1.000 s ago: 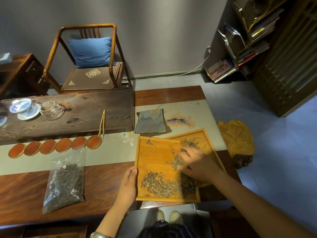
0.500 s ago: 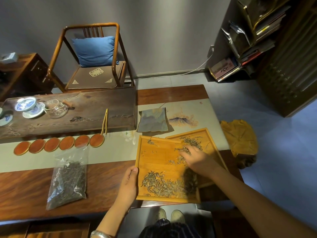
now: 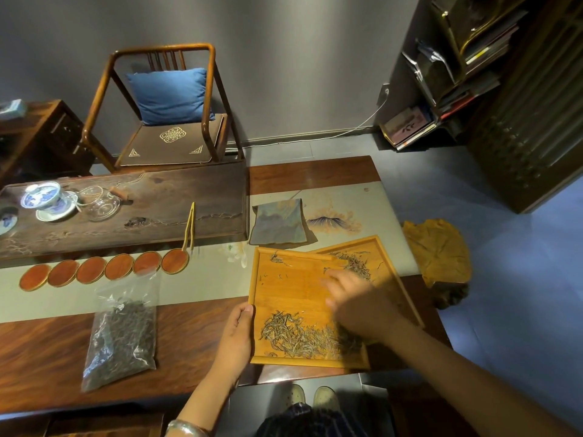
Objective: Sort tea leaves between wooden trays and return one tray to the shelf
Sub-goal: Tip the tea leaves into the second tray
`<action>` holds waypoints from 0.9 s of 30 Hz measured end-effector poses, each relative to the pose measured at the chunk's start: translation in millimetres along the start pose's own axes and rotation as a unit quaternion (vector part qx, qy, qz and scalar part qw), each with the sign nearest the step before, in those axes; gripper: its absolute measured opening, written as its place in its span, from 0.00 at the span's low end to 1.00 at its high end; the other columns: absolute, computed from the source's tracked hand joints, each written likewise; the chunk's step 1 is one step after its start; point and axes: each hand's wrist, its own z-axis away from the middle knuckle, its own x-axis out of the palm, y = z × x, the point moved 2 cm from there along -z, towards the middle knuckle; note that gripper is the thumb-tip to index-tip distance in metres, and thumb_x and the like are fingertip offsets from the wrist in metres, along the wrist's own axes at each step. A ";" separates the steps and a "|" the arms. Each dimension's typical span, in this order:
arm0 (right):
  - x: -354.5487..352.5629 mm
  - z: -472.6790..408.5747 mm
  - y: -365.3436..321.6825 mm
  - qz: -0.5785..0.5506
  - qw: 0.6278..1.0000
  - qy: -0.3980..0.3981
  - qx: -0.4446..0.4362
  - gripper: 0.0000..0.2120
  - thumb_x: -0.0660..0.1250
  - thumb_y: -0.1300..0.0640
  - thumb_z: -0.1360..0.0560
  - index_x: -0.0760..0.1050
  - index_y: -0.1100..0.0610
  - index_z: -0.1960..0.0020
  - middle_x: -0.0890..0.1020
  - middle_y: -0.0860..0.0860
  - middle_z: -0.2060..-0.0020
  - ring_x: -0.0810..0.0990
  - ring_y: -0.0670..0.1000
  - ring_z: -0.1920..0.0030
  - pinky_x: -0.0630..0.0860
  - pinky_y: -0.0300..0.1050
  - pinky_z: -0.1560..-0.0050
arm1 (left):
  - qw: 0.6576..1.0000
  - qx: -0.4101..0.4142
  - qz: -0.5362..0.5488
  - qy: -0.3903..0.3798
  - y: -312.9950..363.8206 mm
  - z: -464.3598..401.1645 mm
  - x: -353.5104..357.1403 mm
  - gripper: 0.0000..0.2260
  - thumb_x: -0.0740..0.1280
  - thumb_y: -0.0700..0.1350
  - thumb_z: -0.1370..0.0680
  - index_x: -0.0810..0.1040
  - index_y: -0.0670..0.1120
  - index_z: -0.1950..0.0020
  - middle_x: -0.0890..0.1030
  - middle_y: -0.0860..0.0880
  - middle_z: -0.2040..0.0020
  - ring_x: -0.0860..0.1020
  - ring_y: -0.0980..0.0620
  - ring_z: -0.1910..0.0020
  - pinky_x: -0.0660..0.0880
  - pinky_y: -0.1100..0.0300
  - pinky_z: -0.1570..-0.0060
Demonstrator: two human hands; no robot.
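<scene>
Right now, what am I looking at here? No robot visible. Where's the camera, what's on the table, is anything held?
There is no machine: a person works with bare hands, filmed by one wide-angle camera on their head, looking down. The left hand grips the left edge of the front tray, which overlaps a second tray behind it. The right hand is blurred above the tea leaves; whether it holds any, I cannot tell. Also on the table: a bag of dark tea, a row of round coasters, tongs, a folded cloth, and a lidded cup on a dark board.
</scene>
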 end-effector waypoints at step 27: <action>26.3 -9.4 18.2 0.024 0.999 -0.014 -0.022 0.16 0.75 0.63 0.32 0.80 0.60 0.45 0.83 0.59 0.50 0.83 0.53 0.53 0.81 0.41 0.57 | 1.000 -0.006 -0.008 -0.025 4.7 7.9 -0.4 0.11 0.55 0.48 0.17 0.77 0.49 0.47 0.82 0.49 0.52 0.80 0.53 0.52 0.71 0.63 0.57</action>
